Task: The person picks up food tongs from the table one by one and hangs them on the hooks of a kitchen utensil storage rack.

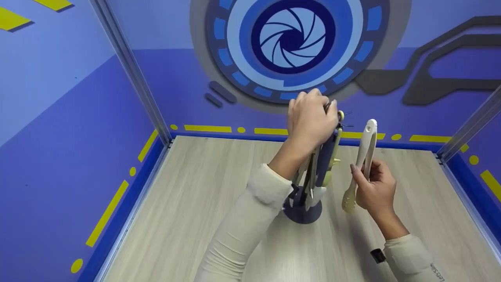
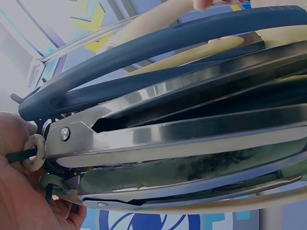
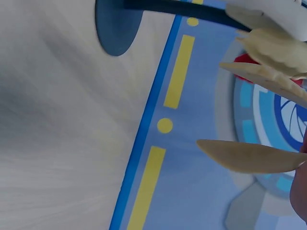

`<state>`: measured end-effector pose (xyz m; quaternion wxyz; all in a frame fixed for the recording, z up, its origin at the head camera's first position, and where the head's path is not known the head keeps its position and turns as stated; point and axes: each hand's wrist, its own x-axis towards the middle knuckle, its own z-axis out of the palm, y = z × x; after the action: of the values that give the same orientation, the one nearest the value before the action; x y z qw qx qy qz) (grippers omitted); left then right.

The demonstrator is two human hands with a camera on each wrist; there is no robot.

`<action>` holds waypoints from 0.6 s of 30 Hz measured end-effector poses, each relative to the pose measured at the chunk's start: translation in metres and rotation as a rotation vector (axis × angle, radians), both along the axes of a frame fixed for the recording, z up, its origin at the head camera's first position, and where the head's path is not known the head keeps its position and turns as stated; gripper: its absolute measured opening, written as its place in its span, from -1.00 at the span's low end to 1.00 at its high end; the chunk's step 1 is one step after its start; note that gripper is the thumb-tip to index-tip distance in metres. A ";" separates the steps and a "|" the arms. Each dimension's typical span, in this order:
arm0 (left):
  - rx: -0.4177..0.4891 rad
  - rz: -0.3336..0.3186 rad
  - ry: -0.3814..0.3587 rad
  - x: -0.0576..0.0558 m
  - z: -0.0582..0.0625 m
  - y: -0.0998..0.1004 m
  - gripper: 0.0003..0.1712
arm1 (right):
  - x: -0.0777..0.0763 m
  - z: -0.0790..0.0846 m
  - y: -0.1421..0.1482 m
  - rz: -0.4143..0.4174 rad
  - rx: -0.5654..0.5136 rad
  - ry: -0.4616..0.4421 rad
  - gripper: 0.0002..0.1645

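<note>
A dark stand [image 1: 300, 215] with a round base stands on the table, hung with several tongs. My left hand [image 1: 311, 119] grips the top of the stand, fingers curled over it. In the left wrist view, steel tongs [image 2: 158, 136] with a pale ring hang beside dark blue tongs [image 2: 144, 55] and green-padded tongs [image 2: 192, 165]. To the right of the stand, my right hand [image 1: 377, 190] holds cream tongs [image 1: 366, 145], hinge end up and heads down. Their two heads are apart, and one tip [image 3: 249, 155] shows in the right wrist view.
The wood-look table [image 1: 188, 203] is bounded by a blue printed back wall [image 1: 164, 86] and side walls. Metal posts [image 1: 133, 74] rise at the back corners. More pale and yellow-green tongs [image 1: 328, 176] hang on the stand's right side.
</note>
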<state>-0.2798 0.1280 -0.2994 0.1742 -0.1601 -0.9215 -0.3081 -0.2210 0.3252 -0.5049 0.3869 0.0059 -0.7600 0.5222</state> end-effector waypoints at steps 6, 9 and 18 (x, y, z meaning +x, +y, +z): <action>-0.001 -0.005 -0.009 0.000 0.000 -0.001 -0.53 | 0.004 0.007 -0.008 0.064 -0.096 0.068 -0.73; 0.000 -0.004 -0.008 0.000 0.000 -0.001 -0.54 | 0.007 0.009 -0.011 0.081 -0.114 0.077 -0.72; -0.005 -0.005 -0.008 0.000 0.000 -0.002 -0.56 | 0.012 0.018 -0.022 0.080 -0.045 0.111 -0.76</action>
<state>-0.2796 0.1264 -0.2991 0.1693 -0.1614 -0.9226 -0.3067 -0.2091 0.3030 -0.4874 0.4071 0.0564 -0.7246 0.5532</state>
